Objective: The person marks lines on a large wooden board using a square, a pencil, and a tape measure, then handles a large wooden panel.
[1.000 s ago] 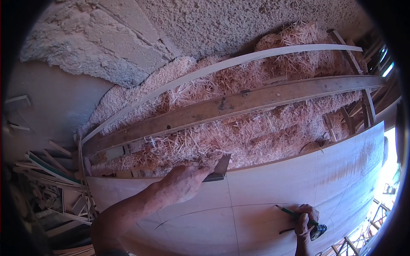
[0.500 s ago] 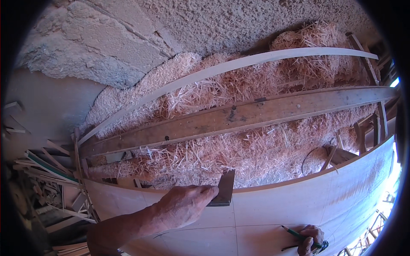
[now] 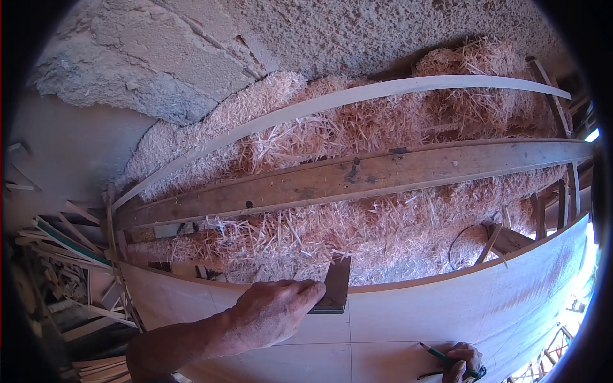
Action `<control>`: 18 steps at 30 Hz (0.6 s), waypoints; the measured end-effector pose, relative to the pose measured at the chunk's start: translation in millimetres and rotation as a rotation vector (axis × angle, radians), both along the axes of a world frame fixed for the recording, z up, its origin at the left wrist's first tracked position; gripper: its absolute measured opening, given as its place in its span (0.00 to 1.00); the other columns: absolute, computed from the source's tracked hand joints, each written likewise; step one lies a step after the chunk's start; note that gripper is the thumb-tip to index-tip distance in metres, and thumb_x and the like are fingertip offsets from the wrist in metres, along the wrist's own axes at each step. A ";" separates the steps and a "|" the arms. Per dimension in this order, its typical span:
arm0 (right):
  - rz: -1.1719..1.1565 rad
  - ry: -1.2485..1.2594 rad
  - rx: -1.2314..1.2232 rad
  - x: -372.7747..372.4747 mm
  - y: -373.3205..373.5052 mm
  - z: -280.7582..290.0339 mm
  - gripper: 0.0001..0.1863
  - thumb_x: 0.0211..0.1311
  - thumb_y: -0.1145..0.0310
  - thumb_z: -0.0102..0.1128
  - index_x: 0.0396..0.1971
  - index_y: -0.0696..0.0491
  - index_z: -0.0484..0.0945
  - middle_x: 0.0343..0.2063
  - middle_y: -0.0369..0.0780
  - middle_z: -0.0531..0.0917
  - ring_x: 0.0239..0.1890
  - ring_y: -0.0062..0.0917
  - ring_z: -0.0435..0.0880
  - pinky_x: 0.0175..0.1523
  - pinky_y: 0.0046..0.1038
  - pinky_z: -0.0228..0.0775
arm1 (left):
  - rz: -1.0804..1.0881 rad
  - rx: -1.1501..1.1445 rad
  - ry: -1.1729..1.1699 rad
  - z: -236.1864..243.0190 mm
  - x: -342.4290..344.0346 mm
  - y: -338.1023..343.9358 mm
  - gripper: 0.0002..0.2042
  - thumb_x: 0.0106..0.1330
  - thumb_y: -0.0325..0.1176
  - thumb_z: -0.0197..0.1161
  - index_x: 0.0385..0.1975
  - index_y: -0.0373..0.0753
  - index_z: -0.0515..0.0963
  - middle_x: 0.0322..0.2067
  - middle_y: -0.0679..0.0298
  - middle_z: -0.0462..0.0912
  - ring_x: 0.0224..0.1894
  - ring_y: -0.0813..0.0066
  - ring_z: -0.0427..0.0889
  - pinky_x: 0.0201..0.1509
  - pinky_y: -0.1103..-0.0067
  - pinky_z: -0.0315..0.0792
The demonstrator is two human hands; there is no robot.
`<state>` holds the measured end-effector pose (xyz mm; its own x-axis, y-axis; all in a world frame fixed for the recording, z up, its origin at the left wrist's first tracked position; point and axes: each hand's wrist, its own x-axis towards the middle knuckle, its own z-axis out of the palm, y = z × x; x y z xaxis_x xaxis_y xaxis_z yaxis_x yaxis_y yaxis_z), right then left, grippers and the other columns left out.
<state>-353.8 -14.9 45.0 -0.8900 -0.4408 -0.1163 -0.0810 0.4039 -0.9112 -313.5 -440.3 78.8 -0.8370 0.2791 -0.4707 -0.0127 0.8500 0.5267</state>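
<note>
My left hand (image 3: 273, 317) is closed on one side of a dark, flat, straight-edged block (image 3: 336, 288). This block lies across the far edge of a wide pale wooden board (image 3: 408, 313), its right side close to a pencil line drawn on the wood. Lower right, my right hand (image 3: 462, 361) grips a green pencil (image 3: 434, 351), its point directed up and left, over the board. A thin dark item shows under the same hand; its kind I cannot make out.
Beyond the board, a thick wooden beam (image 3: 357, 173) and a thin pale strip (image 3: 345, 97) run left to right over heaped wood shavings (image 3: 287, 137). Offcuts (image 3: 89, 281) are piled at the left. A rough wall (image 3: 357, 38) rises behind.
The whole view has shifted slightly. Both hands keep nearly the same places on the board, the left still on the block and the right still with the pencil.
</note>
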 end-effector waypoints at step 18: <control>-0.086 -0.182 -0.525 -62.8 -75.4 5.9 0.24 0.74 0.50 0.47 0.36 0.60 0.70 0.30 0.43 0.69 0.16 0.25 0.75 0.15 0.23 0.70 | -0.015 -0.052 -0.057 -0.4 1.6 0.3 0.21 0.53 0.23 0.62 0.50 0.34 0.72 0.39 0.60 0.82 0.37 0.67 0.85 0.34 0.73 0.82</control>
